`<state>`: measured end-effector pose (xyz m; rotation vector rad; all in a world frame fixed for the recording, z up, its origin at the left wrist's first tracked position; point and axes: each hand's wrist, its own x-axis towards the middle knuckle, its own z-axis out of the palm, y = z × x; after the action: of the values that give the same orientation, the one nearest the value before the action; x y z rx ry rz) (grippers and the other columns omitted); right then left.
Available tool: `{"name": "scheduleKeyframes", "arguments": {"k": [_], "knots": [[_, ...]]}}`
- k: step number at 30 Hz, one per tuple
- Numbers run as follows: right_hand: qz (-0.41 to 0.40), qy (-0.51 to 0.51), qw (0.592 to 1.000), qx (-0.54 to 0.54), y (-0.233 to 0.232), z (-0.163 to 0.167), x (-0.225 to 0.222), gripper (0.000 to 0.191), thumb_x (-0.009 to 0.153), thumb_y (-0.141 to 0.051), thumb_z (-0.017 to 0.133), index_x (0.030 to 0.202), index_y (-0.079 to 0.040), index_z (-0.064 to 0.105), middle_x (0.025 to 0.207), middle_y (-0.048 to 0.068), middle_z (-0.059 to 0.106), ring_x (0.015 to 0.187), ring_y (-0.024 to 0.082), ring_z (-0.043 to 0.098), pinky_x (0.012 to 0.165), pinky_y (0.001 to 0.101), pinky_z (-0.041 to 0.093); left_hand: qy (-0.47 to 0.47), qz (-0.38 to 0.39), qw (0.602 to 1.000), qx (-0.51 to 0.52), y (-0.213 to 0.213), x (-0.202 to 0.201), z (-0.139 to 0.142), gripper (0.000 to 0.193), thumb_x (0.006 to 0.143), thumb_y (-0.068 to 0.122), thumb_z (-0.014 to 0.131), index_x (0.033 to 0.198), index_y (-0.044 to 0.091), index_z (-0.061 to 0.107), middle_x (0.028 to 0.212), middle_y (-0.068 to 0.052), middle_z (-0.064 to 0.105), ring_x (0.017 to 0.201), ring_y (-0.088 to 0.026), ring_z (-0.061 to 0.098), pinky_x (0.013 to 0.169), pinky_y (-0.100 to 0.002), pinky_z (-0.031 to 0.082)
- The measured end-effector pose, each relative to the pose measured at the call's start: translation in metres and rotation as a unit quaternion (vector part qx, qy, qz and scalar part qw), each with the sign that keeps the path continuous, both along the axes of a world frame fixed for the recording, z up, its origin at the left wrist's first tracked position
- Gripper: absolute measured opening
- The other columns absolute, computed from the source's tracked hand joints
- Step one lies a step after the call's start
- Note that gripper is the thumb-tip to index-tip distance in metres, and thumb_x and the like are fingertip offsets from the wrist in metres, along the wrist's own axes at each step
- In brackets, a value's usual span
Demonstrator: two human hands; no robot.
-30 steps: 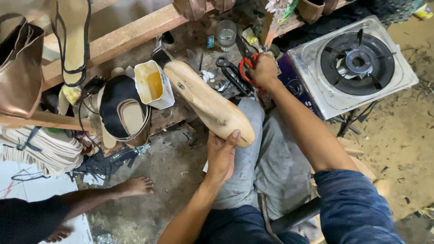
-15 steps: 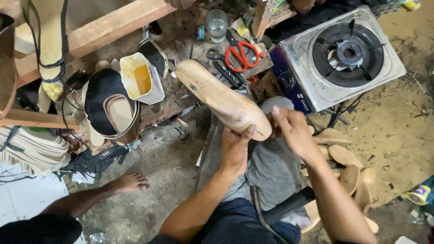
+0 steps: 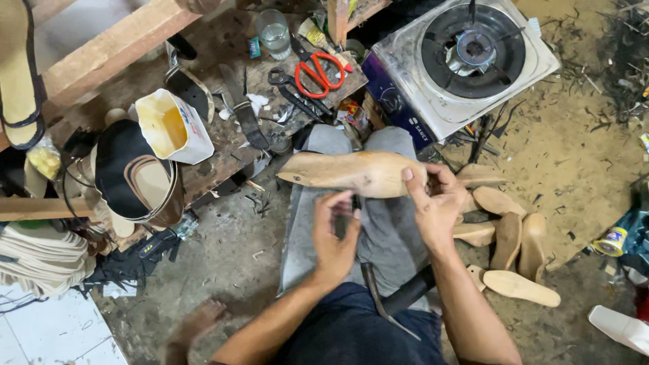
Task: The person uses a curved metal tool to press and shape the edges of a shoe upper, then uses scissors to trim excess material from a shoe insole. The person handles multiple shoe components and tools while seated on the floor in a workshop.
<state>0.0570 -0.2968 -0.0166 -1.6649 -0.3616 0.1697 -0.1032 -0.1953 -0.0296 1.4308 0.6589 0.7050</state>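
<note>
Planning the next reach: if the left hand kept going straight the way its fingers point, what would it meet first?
Probably the wooden shoe last that the right hand grips. The left hand points up at its underside, just short of it; depth is unclear.

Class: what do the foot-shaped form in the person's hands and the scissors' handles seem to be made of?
The pale tan foot-shaped form looks like bare, matte wood: faint grain, darker scuffs. The scissors' bright red loop handles look like smooth, glossy plastic, though painted metal cannot be excluded.

Head-worn view, steeply downward, close
</note>
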Motion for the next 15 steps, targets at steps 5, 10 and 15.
{"name": "scheduleKeyframes", "arguments": {"k": [5, 10, 15], "knots": [[-0.022, 0.126, 0.991, 0.039, 0.009, -0.013, 0.024, 0.02, 0.097, -0.021, 0.076, 0.098, -0.001, 0.07, 0.078, -0.005, 0.061, 0.059, 0.001, 0.043, 0.051, 0.0198, 0.031, 0.059, 0.021, 0.97, 0.234, 0.1, -0.008, 0.01, 0.083, 0.074, 0.007, 0.087, 0.145, 0.004, 0.045, 0.144, -0.018, 0.048, 0.135, -0.029, 0.045, 0.112, -0.039, 0.039], [0.011, 0.275, 0.95, 0.15, 0.008, -0.032, 0.045, 0.022, 0.099, -0.025, 0.076, 0.098, -0.006, 0.064, 0.074, -0.004, 0.059, 0.054, 0.003, 0.044, 0.045, 0.0194, 0.03, 0.071, -0.042, 0.965, 0.25, 0.126, -0.005, -0.007, 0.071, 0.074, 0.009, 0.091, 0.138, 0.009, 0.06, 0.139, -0.012, 0.063, 0.133, -0.028, 0.058, 0.115, -0.04, 0.046], [0.007, 0.291, 0.95, 0.112, 0.007, -0.038, 0.054, 0.024, 0.097, -0.028, 0.074, 0.1, -0.006, 0.067, 0.074, -0.004, 0.061, 0.053, 0.003, 0.046, 0.044, 0.0187, 0.031, 0.094, -0.075, 0.955, 0.271, 0.125, -0.006, 0.011, 0.073, 0.071, 0.016, 0.09, 0.136, 0.007, 0.059, 0.14, -0.011, 0.061, 0.132, -0.033, 0.054, 0.113, -0.043, 0.044]]}}
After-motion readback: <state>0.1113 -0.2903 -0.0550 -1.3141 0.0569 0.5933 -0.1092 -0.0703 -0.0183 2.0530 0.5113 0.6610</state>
